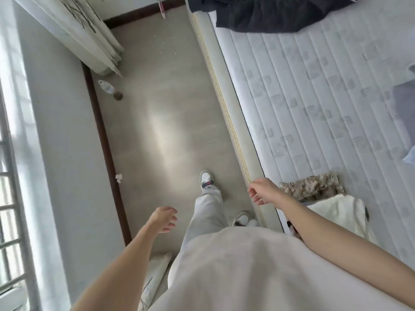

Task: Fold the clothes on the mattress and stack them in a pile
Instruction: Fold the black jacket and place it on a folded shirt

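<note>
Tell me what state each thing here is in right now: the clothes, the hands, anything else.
Left hand: empty, fingers loosely curled, over the floor.
Right hand: empty, fingers relaxed, at the bed edge.
Dark garment: unfolded, spread at the mattress's far end.
Camouflage garment: folded, lying on the mattress.
Cream garment: folded, lying next to the camouflage one.
Plastic bottle: on the floor by the wall.

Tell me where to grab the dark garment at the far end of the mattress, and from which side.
Probably the dark garment is best gripped by its near hem, the ruffled edge lying flat on the mattress. Come from the floor side, where both hands, left and right, hang empty.
</note>
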